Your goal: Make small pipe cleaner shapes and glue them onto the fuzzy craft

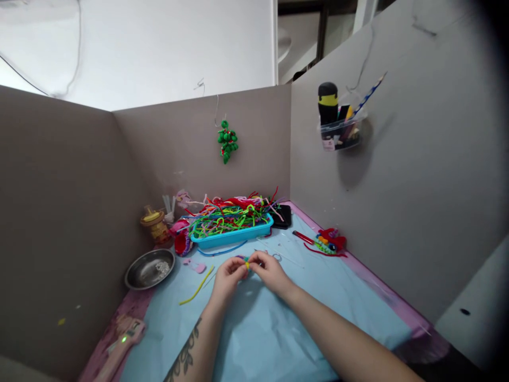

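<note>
My left hand (229, 277) and my right hand (270, 270) meet over the middle of the blue table cover. Between their fingertips they pinch a small pipe-cleaner piece (247, 265) with yellow, teal and purple on it; the fingers hide most of it. Both hands are closed. Left of them lies a loose yellow pipe cleaner (196, 286), apart from my left hand. Beyond the hands, a blue pipe cleaner (222, 250) rests in front of a light-blue tray (234, 236) heaped with pipe cleaners of many colours.
On the left stand a steel bowl (139, 278) with small pale bits and a yellow-lidded cup (153, 225). A pink glue gun (123, 342) with a green light lies nearer. A red cutter (303, 237) and a colourful pipe-cleaner bundle (332, 240) lie right. Grey panels (397, 175) enclose the table.
</note>
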